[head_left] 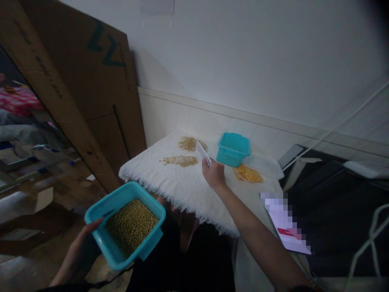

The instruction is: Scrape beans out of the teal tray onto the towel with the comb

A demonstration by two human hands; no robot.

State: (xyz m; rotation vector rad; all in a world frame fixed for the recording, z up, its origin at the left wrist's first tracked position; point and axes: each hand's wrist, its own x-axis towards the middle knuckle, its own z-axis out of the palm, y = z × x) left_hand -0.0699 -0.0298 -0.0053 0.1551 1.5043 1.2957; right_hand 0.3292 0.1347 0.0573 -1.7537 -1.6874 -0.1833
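My left hand (81,246) grips one side of a turquoise plastic container (151,242), held in front of the table's fringed edge. Small round yellowish-green beans (133,223) cover its bottom. Over the table, my right hand (213,174) is closed on a white slotted plastic tool (203,153), whose exact kind I cannot make out. Just left of that tool lie two loose piles on the cloth: a front pile of beans with whitish grains (180,161) and a back pile of beans (187,143). A second turquoise container (233,156) stands to the right of my right hand.
A crumpled yellow cloth (247,173) and a clear lid (267,165) lie beside the second container. The white fringed tablecloth (152,172) hangs over the edge. A tall cardboard box (91,81) stands left, a wall behind. A phone-like device (285,227) lies at the right.
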